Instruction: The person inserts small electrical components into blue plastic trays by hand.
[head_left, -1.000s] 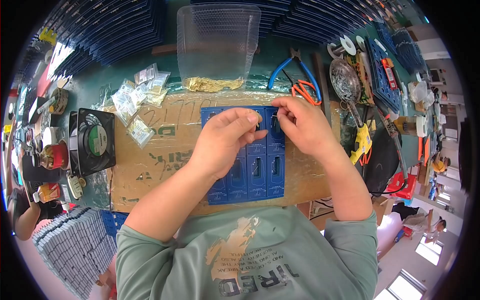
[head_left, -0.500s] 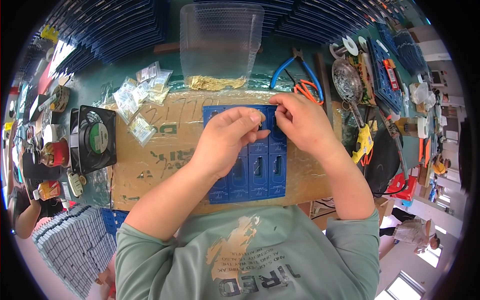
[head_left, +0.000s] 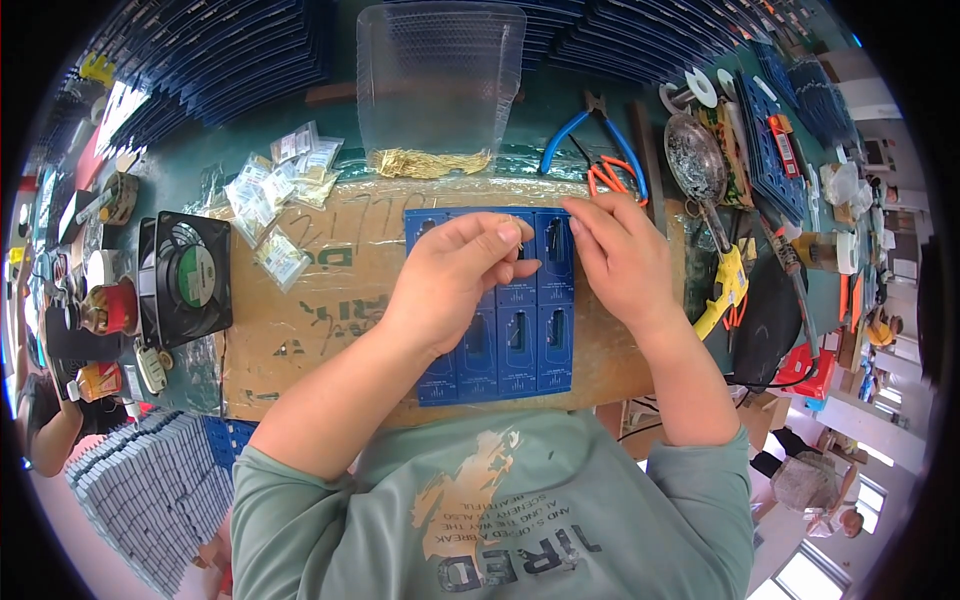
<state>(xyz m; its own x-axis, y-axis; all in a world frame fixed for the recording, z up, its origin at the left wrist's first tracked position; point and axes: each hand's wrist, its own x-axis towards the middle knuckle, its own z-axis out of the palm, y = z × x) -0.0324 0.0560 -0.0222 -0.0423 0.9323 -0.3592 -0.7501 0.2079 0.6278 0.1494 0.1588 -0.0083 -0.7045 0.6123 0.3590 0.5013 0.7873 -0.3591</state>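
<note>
**Pinch at the top of the blue board** [head_left: 516, 345]

And here we are, the board lying flat on the brown cardboard [head_left: 275, 335] at the middle of the bench's [head_left: 240, 140] near edge! The left hand [head_left: 470, 265] is over its upper part, thumb and fingers closed on a thin golden sliver (too small to make out any better from up here). Over to the right hand [head_left: 612, 240]: it's by the board's far right corner, thumb and forefinger drawn close together, and whether they grip anything, I cannot tell.

Straight ahead, toward the bench's far edge, a clear plastic tub [head_left: 440, 80] with a heap of golden pins [head_left: 432, 163] along its near side. Left of that, small clear packets [head_left: 282, 190] lie in a loose scatter, one down on the cardboard. A black fan [head_left: 185, 272] stands toward the bench's left edge. On the right, blue-handled pliers [head_left: 627, 152] lie splayed just beside orange handles [head_left: 607, 178], with a metal ladle [head_left: 695, 158] farther out toward the right edge. And lining the far left corner, row upon row of stacked blue panels [head_left: 230, 55]!
</note>
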